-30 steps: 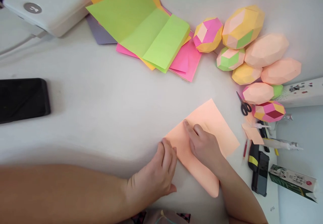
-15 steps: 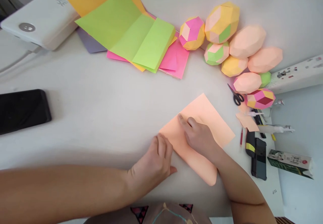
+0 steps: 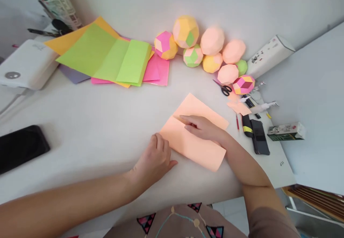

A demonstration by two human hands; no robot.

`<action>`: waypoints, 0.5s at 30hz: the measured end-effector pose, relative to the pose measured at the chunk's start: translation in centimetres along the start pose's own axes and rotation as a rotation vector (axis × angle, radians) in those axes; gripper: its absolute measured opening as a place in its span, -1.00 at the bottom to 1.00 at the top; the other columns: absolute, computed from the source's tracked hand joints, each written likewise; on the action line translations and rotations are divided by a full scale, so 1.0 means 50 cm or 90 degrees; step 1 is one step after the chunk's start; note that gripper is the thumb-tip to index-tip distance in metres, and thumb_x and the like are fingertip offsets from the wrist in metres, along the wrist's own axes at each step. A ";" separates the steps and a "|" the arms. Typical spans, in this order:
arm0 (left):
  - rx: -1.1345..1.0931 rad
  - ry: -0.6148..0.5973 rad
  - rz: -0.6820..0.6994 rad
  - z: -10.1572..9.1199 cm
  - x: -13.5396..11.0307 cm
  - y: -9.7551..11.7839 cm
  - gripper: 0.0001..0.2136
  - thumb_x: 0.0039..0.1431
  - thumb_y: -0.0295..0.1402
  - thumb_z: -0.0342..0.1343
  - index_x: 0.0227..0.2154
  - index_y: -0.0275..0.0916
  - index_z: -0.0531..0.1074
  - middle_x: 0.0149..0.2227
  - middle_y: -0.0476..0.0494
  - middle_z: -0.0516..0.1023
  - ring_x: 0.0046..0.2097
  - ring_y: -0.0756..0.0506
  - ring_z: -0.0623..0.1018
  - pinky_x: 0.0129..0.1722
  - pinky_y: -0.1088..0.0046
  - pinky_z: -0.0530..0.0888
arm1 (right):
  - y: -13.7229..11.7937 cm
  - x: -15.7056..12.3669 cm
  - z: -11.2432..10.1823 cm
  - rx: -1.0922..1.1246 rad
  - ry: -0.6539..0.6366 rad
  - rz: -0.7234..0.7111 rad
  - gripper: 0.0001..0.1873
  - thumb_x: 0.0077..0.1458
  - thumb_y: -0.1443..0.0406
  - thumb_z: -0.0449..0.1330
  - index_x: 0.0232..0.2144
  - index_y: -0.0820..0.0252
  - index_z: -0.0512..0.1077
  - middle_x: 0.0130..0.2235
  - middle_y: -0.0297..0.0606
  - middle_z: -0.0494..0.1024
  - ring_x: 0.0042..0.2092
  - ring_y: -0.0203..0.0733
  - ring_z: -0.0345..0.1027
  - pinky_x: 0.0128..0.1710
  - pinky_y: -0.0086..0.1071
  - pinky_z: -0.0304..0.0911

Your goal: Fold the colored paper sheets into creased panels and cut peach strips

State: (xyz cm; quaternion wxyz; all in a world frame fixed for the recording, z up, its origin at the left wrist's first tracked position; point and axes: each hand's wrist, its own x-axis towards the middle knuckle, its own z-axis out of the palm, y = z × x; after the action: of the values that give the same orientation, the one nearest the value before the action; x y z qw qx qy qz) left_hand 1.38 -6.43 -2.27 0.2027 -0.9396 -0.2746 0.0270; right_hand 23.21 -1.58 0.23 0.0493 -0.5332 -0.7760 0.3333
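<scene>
A folded peach paper sheet (image 3: pixel 199 146) lies on the white table (image 3: pixel 107 123) in front of me. My right hand (image 3: pixel 201 127) rests on top of it with the index finger stretched out and pressing the paper, the other fingers curled. My left hand (image 3: pixel 156 157) sits at the sheet's left corner, fingers curled with their tips on the edge. Behind the sheet is a cluster of folded paper balls (image 3: pixel 212 41) in peach, yellow, pink and green.
A stack of coloured sheets with a green one (image 3: pixel 107 57) on top lies at the back left, beside a white device (image 3: pixel 24 66). A black phone (image 3: pixel 20 146) is at the left. Scissors (image 3: pixel 224 87), pens, a black stapler (image 3: pixel 259 132) and a small box (image 3: pixel 286 131) lie at the right edge.
The view has tilted up, showing more of the wall and the table's right edge. My right index finger has slid along the peach sheet; my left hand stays at its corner.
</scene>
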 end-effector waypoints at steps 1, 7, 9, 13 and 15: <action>0.003 -0.001 0.010 -0.003 -0.002 0.002 -0.45 0.17 0.01 -0.04 -0.39 -0.49 0.53 -0.42 -0.42 0.48 -0.27 -0.35 0.49 -0.27 0.14 0.36 | 0.007 -0.023 -0.010 0.075 -0.007 0.030 -0.55 0.24 0.24 -0.04 0.17 0.13 0.20 -0.37 -0.34 0.42 -0.38 -0.29 0.26 -0.42 -0.42 0.19; -0.025 -0.026 0.070 -0.033 -0.048 0.044 -0.57 0.20 -0.14 -0.04 -0.63 -0.35 0.43 -0.64 -0.20 0.34 -0.55 -0.17 0.40 -0.57 0.32 0.24 | 0.011 -0.214 0.021 0.390 0.106 0.180 -0.44 0.21 -0.01 0.00 0.10 0.21 0.29 -0.23 -0.20 0.52 -0.19 -0.17 0.41 -0.23 -0.30 0.30; -0.044 -0.023 0.082 -0.034 -0.059 0.054 -0.61 0.19 -0.20 -0.02 -0.66 -0.32 0.40 -0.66 -0.18 0.33 -0.58 -0.16 0.38 -0.59 0.33 0.23 | -0.006 -0.266 0.062 0.460 0.185 0.180 -0.42 0.23 -0.05 -0.11 0.04 0.21 0.35 -0.22 -0.15 0.54 -0.17 -0.13 0.43 -0.20 -0.27 0.32; -0.092 0.015 0.118 -0.020 -0.058 0.046 -0.67 0.17 -0.32 0.01 -0.69 -0.27 0.34 -0.69 -0.12 0.29 -0.63 -0.12 0.34 -0.64 0.37 0.19 | -0.049 -0.308 0.146 0.431 0.461 0.214 -0.49 0.25 -0.01 -0.12 -0.01 0.15 0.39 -0.16 -0.16 0.54 -0.14 -0.13 0.43 -0.17 -0.29 0.33; -0.125 0.041 0.145 -0.011 -0.052 0.034 -0.70 0.17 -0.39 0.01 -0.68 -0.24 0.33 -0.70 -0.08 0.28 -0.64 -0.10 0.33 -0.66 0.40 0.15 | -0.065 -0.300 0.174 0.344 0.565 0.253 -0.60 0.22 0.06 -0.01 -0.09 0.16 0.43 -0.28 -0.21 0.54 -0.26 -0.17 0.42 -0.26 -0.34 0.34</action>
State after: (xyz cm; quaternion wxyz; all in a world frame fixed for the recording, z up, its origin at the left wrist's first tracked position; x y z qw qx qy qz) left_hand 0.13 -9.31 -2.61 0.1144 -0.9803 -0.1607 -0.0068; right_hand 23.29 -19.20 -0.47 0.4426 -0.7271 -0.4521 0.2664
